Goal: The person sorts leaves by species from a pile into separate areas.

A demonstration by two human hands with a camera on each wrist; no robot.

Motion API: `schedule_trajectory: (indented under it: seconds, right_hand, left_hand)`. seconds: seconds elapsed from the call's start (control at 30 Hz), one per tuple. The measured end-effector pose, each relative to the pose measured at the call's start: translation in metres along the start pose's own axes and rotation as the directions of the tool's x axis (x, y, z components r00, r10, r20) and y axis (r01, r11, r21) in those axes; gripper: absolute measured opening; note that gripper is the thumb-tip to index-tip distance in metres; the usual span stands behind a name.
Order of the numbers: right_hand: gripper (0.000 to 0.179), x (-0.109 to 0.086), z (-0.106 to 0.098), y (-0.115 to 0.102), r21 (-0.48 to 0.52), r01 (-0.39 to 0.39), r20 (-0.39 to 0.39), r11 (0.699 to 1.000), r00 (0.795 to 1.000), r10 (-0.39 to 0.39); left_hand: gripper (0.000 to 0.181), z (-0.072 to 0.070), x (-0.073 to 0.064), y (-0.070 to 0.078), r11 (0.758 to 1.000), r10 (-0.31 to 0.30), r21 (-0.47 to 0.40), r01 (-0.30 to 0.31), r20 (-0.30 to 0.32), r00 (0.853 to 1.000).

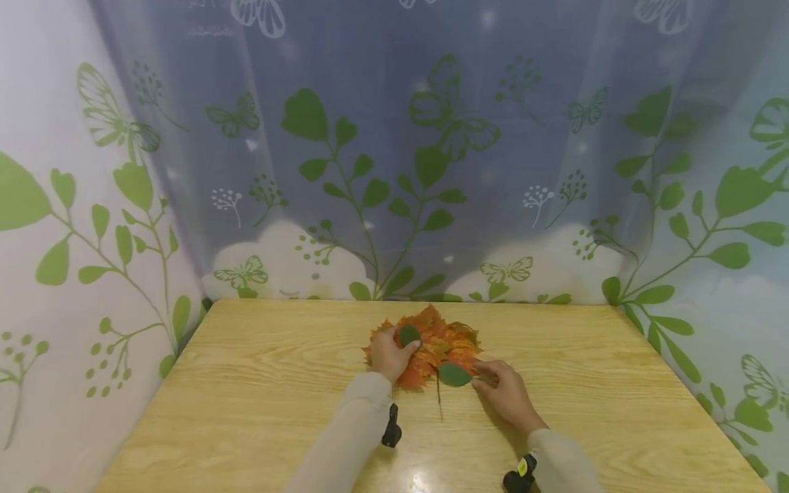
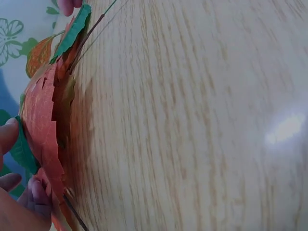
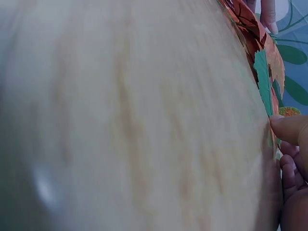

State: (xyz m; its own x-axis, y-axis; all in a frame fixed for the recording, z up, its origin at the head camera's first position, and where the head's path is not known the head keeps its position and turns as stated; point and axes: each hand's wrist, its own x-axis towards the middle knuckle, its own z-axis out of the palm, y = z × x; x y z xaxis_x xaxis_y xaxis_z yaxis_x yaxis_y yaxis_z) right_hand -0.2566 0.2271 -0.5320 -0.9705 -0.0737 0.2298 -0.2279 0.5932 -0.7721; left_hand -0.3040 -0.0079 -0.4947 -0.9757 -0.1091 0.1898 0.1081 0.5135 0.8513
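Note:
A pile of orange-red maple leaves (image 1: pixel 425 373) lies on the wooden table, with two green leaves on it. On the left of the pile, my left hand (image 1: pixel 387 355) pinches the rounder green leaf (image 1: pixel 409 334); in the left wrist view its thumb is at that leaf's edge, with fingers curled by an orange leaf. At the front right, my right hand (image 1: pixel 507 394) pinches the tip of the other green leaf (image 1: pixel 455 374) between thumb and fingers. Below the pile a thin dark stem (image 1: pixel 440 400) sticks out toward me. Part of the right fingers is hidden.
The wooden table (image 1: pixel 259 383) reaches back to a curtain (image 1: pixel 382 226) printed with green plants and butterflies. Similar printed cloth hangs along the left and right sides. Black wrist devices sit on both sleeves.

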Motion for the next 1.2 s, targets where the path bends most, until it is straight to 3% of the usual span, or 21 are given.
schedule_trajectory:
  seconds: [0.4, 0.67, 0.97, 1.2]
  right_hand:
    - [0.022, 0.0001, 0.0029, 0.0028, 0.033, 0.002, -0.018, 0.999, 1.000, -0.002]
    - [0.017, -0.0013, 0.0024, -0.0005, -0.002, 0.022, -0.045, 1.000, 0.999, -0.022]
    - [0.012, -0.0008, 0.0041, 0.0023, 0.012, 0.029, -0.065, 0.999, 0.997, -0.028]
    - [0.014, -0.0005, 0.0045, 0.0065, -0.009, 0.023, -0.062, 1.000, 0.998, -0.024]
  left_hand:
    - [0.057, 0.0028, -0.0004, -0.0032, 0.999, -0.018, 0.038, 0.019, -0.009, 1.000]
    - [0.054, 0.0026, -0.0002, -0.0026, 0.999, -0.033, 0.012, 0.033, 0.004, 0.999]
    - [0.054, 0.0054, 0.0028, -0.0066, 0.999, -0.012, 0.040, 0.013, -0.021, 1.000]
    - [0.040, 0.0096, 0.0068, -0.0079, 0.995, -0.007, 0.096, 0.010, -0.036, 0.999]
